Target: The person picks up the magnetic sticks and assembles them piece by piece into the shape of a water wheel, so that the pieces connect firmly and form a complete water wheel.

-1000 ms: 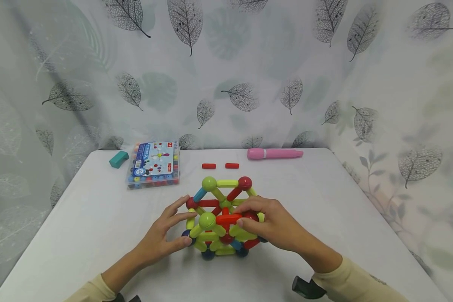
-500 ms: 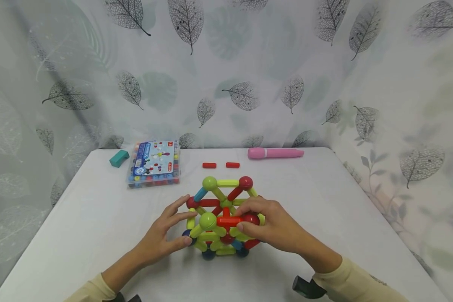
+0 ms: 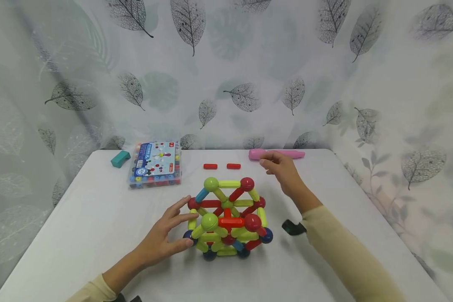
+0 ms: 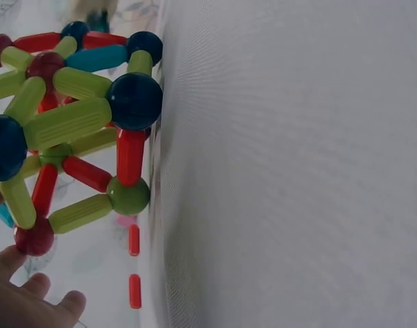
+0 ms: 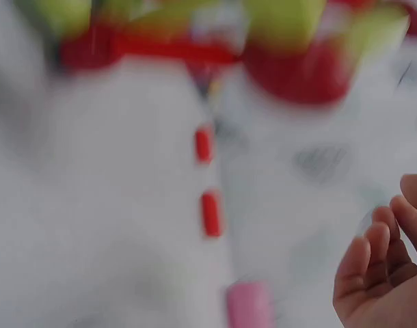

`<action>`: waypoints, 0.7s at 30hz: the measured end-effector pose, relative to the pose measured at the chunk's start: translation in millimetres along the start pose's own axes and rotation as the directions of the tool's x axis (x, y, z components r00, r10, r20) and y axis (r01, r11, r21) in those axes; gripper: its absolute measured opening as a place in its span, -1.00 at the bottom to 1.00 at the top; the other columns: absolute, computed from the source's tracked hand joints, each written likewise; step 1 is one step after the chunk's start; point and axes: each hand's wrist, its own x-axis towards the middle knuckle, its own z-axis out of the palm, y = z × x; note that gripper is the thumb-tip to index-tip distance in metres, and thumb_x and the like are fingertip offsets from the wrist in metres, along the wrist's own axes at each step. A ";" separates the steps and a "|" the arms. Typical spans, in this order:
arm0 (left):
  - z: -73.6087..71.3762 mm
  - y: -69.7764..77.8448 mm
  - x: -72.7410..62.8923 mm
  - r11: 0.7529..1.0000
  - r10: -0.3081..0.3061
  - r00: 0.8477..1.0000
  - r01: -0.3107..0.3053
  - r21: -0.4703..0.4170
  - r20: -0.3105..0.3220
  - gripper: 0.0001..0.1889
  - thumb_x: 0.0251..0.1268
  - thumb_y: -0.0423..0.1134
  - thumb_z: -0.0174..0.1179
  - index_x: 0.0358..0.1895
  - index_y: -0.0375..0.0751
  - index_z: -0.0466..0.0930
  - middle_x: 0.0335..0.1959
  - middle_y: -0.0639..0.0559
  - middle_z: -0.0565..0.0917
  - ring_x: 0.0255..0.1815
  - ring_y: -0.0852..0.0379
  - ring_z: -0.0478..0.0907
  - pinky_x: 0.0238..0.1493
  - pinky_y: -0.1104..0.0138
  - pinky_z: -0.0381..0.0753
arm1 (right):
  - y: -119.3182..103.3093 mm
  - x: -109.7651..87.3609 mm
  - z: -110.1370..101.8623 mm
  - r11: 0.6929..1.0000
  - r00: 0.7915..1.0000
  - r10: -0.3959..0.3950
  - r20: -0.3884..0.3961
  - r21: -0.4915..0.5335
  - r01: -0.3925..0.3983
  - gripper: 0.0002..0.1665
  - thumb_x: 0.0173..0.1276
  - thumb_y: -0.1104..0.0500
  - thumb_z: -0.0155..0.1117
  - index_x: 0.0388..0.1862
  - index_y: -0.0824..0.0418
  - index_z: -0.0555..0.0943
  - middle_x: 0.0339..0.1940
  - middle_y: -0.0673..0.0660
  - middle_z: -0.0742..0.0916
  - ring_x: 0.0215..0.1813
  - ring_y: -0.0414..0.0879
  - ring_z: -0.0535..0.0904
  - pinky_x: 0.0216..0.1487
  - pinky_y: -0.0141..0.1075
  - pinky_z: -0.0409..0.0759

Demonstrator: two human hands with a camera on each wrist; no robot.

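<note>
A frame of magnetic balls and sticks stands on the white table, built from green, red and blue pieces. My left hand rests against its left side, the thumb at a dark blue ball and a fingertip at a red ball. In the left wrist view, fingertips show below another part of the frame. My right hand is in the air beyond the frame's right side, fingers loosely bent and holding nothing. Two loose red magnetic sticks lie behind the frame, to the left of that hand.
A clear plastic case of coloured pieces with a printed sheet lies at the back left, beside a teal block. The pink marker-like stick lies along the back edge, partly behind my right hand. A leaf-print curtain hangs behind.
My right hand has let go of the red stick at the frame's front and moved up and back. That stick sits between the green and red balls. The left hand has stayed put.
</note>
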 end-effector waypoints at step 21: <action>-5.5 -2.7 -0.6 0.998 0.016 0.999 -0.018 0.066 0.040 -0.44 0.25 0.04 0.38 0.35 0.18 0.57 0.65 0.14 0.11 0.61 -0.07 0.11 0.28 -0.16 0.54 | 53.4 92.5 64.8 0.773 0.973 0.099 0.209 -0.632 0.057 -0.62 0.40 0.23 0.35 0.17 0.27 0.65 0.01 0.20 0.71 0.03 0.08 0.58 0.19 -0.05 0.62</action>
